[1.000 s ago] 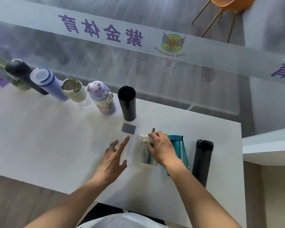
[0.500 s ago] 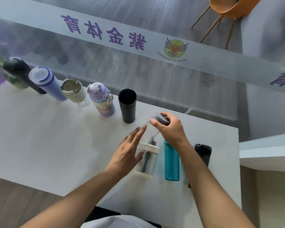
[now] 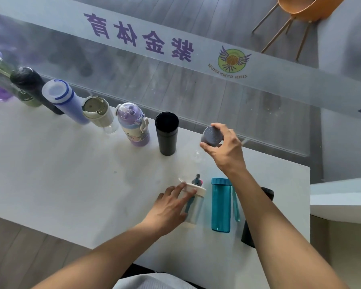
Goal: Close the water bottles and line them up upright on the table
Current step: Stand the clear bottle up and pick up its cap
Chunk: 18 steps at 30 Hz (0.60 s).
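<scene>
My right hand (image 3: 225,149) grips the grey cap (image 3: 211,137) of a clear bottle, whose see-through body (image 3: 196,158) stands on the white table (image 3: 50,174) just right of a black thermos (image 3: 167,136). That thermos ends a row of upright bottles along the far edge, next to a purple child's bottle (image 3: 132,126). My left hand (image 3: 169,207) is wrapped around a white-lidded cup (image 3: 194,213) with a grey spout near the front. A teal bottle (image 3: 221,205) stands right of the cup. A black bottle (image 3: 247,234) is partly hidden behind my right forearm.
The row continues leftward with a beige-lidded clear bottle (image 3: 97,113), a blue-and-white bottle (image 3: 65,101), a black bottle (image 3: 29,84) and a green one (image 3: 0,69). A glass barrier with lettering (image 3: 196,84) runs behind the table. The table's right edge (image 3: 308,205) is close.
My right hand lifted the clear bottle by its grey cap from lying near the middle and carried it back beside the black thermos. My left hand moved onto the white-lidded cup.
</scene>
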Each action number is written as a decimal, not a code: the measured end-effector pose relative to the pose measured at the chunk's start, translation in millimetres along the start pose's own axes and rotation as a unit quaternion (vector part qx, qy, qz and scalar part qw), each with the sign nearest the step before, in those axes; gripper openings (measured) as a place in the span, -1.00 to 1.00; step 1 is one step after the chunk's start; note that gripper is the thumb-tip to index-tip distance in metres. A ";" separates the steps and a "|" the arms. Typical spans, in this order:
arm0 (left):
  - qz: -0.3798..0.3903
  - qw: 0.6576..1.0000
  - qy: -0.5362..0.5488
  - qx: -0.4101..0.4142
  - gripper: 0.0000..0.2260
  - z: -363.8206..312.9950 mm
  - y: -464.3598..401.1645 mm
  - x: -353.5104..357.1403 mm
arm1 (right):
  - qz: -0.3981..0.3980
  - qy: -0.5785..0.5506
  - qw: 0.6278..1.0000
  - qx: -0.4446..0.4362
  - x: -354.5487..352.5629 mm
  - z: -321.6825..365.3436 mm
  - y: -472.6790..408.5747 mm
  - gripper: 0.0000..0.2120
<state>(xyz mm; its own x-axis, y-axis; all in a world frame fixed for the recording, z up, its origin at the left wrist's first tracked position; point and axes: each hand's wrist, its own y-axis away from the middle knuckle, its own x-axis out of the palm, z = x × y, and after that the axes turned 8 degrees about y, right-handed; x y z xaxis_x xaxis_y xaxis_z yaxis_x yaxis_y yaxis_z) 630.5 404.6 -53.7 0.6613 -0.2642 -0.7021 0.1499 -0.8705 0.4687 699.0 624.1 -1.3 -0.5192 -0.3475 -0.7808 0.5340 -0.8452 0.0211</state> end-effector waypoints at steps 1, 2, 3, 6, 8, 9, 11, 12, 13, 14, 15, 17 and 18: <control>-0.001 1.000 0.000 -0.002 -0.33 0.6 0.7 1.4 | 0.003 0.000 1.000 -0.004 2.3 1.4 -1.1 -0.42; -0.001 1.000 -0.001 -0.003 -0.33 1.0 1.0 2.4 | 0.006 -0.001 1.000 -0.009 4.2 3.0 -1.5 -0.42; -0.002 1.000 -0.001 -0.002 -0.33 1.1 0.9 2.7 | 0.009 -0.002 1.000 -0.014 5.9 4.6 -1.1 -0.41; -0.004 1.000 0.002 -0.002 -0.33 0.8 1.2 2.3 | 0.013 0.003 1.000 -0.025 9.3 8.3 2.0 -0.42; -0.003 1.000 0.004 -0.001 -0.33 0.6 1.3 1.5 | 0.013 0.016 0.999 -0.026 9.2 8.3 3.9 -0.43; -0.004 1.000 0.004 0.000 -0.33 0.5 1.6 1.4 | 0.012 0.020 0.999 -0.026 8.8 7.9 4.4 -0.43; -0.006 1.000 0.003 0.002 -0.33 -0.3 1.9 1.2 | 0.013 0.022 0.999 -0.026 7.8 7.7 5.7 -0.43; -0.006 1.000 0.004 0.003 -0.33 -0.8 2.1 1.5 | 0.013 0.022 0.999 -0.027 7.4 7.6 6.8 -0.42; -0.006 1.000 0.007 0.003 -0.33 -1.0 2.1 1.7 | 0.013 0.023 0.999 -0.027 7.2 7.7 7.9 -0.42; -0.006 1.000 0.008 0.003 -0.33 -1.2 2.2 2.3 | 0.012 0.024 0.999 -0.026 7.0 8.1 9.0 -0.42; -0.007 1.000 0.009 0.002 -0.32 -1.5 2.1 2.6 | 0.012 0.024 0.999 -0.025 6.7 8.3 9.4 -0.42; -0.008 1.000 0.010 0.000 -0.31 -1.0 1.7 3.0 | 0.013 0.022 0.999 -0.020 7.7 8.8 10.1 -0.41; -0.009 1.000 0.010 0.000 -0.31 -0.2 1.6 2.8 | 0.015 0.025 0.999 -0.017 8.5 9.9 10.0 -0.40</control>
<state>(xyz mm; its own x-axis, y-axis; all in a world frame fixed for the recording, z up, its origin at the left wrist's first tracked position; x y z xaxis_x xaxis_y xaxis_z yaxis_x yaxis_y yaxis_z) 632.8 402.6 -54.8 0.6734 -0.2394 -0.6995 0.1622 -0.8752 0.4557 693.3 608.6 -1.5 -0.4691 -0.3509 -0.8104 0.5722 -0.8198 0.0237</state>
